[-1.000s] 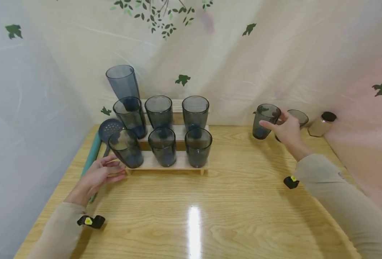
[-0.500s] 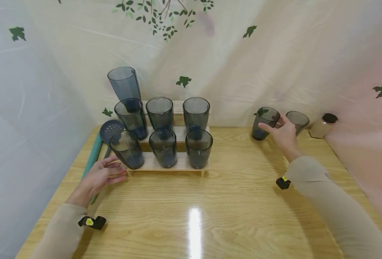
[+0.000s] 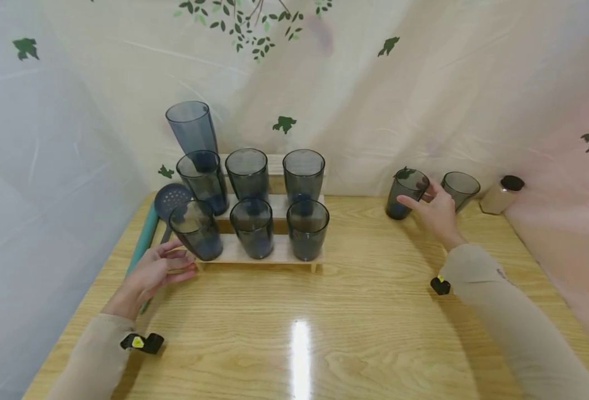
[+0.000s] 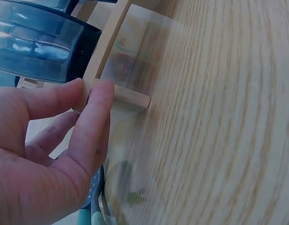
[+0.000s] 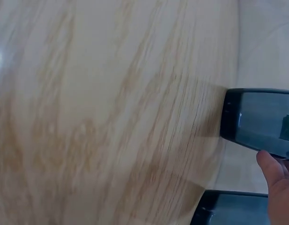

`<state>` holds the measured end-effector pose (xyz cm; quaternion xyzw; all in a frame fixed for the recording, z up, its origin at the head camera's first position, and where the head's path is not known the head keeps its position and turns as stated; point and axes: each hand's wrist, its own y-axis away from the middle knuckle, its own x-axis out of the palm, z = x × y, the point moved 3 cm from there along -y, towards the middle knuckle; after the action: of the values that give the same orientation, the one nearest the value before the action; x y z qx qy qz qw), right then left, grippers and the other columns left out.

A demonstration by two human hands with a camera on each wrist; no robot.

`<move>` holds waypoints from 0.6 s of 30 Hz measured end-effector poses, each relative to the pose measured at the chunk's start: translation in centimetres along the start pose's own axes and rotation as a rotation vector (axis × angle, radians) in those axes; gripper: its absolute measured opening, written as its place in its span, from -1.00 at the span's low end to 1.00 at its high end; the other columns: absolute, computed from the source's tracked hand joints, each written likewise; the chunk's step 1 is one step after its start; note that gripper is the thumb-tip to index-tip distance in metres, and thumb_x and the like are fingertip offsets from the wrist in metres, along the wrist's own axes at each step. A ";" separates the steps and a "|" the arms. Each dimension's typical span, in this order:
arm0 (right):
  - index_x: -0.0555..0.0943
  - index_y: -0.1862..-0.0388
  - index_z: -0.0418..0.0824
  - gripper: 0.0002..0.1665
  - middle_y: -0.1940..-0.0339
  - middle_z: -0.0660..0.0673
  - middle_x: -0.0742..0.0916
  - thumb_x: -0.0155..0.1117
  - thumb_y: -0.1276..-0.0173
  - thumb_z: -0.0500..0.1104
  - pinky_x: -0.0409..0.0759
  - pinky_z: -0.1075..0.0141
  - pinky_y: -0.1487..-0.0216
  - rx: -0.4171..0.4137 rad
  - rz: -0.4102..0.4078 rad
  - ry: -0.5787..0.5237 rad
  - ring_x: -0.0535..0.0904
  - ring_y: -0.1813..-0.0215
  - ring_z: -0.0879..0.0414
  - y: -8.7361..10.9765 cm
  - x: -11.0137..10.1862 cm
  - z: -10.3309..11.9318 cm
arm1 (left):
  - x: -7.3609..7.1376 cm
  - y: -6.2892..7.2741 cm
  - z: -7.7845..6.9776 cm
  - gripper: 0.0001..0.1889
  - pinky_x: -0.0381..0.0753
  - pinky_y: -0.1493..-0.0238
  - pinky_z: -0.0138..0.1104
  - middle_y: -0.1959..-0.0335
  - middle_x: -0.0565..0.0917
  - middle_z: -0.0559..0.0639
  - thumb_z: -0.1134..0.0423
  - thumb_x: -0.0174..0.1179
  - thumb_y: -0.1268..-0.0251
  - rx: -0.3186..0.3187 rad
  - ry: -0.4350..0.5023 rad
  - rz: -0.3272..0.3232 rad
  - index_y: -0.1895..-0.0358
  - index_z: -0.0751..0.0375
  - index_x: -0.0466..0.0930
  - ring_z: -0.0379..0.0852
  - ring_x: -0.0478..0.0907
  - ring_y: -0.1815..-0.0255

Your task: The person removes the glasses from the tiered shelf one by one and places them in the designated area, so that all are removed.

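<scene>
On the left, a tiered wooden rack (image 3: pixel 285 250) bears several dark tinted drinking glasses, one of them the front-left glass (image 3: pixel 199 233). My left hand (image 3: pixel 156 270) holds the rack's front-left corner; in the left wrist view its thumb and a finger pinch the wooden shelf end (image 4: pixel 130 97). Back right, my right hand (image 3: pixel 436 214) grips another drinking glass (image 3: pixel 399 195) from its right side, thumb towards me and fingers behind. The right wrist view shows that glass (image 5: pixel 259 117) with the thumb at its side. A second loose glass (image 3: pixel 460 190) stands just right of it.
A hexagonal jar with a dark lid (image 3: pixel 499 197) stands at the far right near the cloth wall (image 3: pixel 354 111). Left of the rack lie a dark slotted spoon (image 3: pixel 171 201) and a teal-handled utensil (image 3: pixel 144 239). A taller bluish glass (image 3: pixel 190 128) stands at the rack's top.
My right hand and its glass have moved slightly left and nearer to me, uncovering more of the second glass. My left hand stays at the rack's corner.
</scene>
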<state>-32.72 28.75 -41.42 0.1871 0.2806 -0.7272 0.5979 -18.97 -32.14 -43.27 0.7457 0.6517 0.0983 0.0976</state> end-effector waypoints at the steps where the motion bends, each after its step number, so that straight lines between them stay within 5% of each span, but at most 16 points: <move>1: 0.08 -0.66 -0.16 0.29 -0.36 -0.40 0.46 0.46 -0.17 0.38 0.44 -0.23 -0.34 -0.003 0.002 0.005 0.45 -0.34 -0.32 0.0 0.0 -0.1 | 0.0 -0.1 0.1 -0.36 0.69 -0.09 -0.07 0.08 0.58 0.05 0.43 0.22 -0.45 0.001 0.005 0.003 -0.49 0.37 0.16 -0.03 0.70 0.09; 8: 0.09 -0.65 -0.19 0.31 -0.35 -0.40 0.48 0.47 -0.15 0.39 0.44 -0.23 -0.34 -0.015 0.017 0.006 0.46 -0.34 -0.32 0.0 -0.3 0.4 | 0.0 -0.1 0.3 -0.29 0.70 -0.09 -0.08 0.08 0.61 0.02 0.42 0.22 -0.45 0.003 0.006 0.002 -0.54 0.41 0.06 -0.02 0.71 0.09; 18: 0.21 -0.60 -0.21 0.22 -0.21 -0.35 0.55 0.49 -0.16 0.36 0.44 -0.22 -0.34 -0.024 -0.008 0.015 0.48 -0.31 -0.29 0.1 -0.2 0.0 | 0.2 0.0 0.3 -0.44 0.71 -0.07 -0.08 0.10 0.61 0.04 0.42 0.21 -0.46 0.019 0.021 0.016 -0.43 0.30 0.23 -0.02 0.71 0.11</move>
<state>-32.61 28.94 -41.30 0.1842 0.2947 -0.7247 0.5950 -18.90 -31.98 -43.52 0.7509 0.6475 0.1006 0.0827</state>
